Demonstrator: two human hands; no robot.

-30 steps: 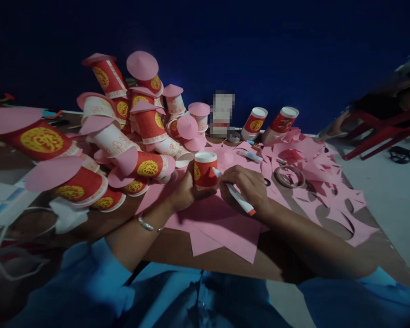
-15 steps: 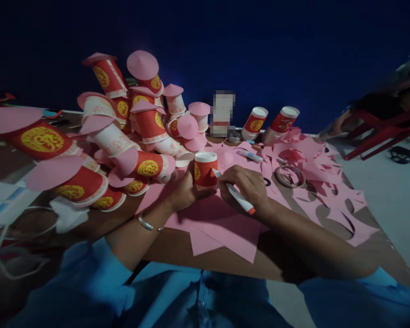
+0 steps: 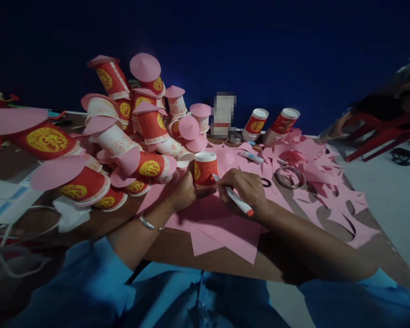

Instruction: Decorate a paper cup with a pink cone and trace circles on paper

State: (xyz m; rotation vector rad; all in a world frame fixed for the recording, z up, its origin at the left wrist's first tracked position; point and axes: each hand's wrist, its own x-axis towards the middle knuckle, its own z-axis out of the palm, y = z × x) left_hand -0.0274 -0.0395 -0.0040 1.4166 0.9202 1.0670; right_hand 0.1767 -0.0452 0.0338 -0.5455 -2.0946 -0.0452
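Note:
My left hand [image 3: 186, 189] is wrapped round a red paper cup [image 3: 205, 168] with a yellow emblem and a white rim at its top. In my right hand [image 3: 246, 189] is a white marker pen [image 3: 238, 202] with a red end, its tip at the right side of the cup's red surface. Any mark it makes is too small to tell. Beneath both hands lie sheets of pink paper [image 3: 222, 239]. To the left is a heap of red and white paper cups [image 3: 150, 166], many topped with pink paper cones [image 3: 145, 67].
Two red cups [image 3: 256, 124] stand at the back. Pink paper offcuts [image 3: 328, 173] cover the table's right side, with a roll of tape [image 3: 291, 177] and another marker [image 3: 251, 157] among them. A person sits on a red chair [image 3: 384, 125] at far right.
The marker's tip has moved slightly down on the cup's side. The cup stays in my left hand. The view has shifted a little, so the heap appears slightly farther right.

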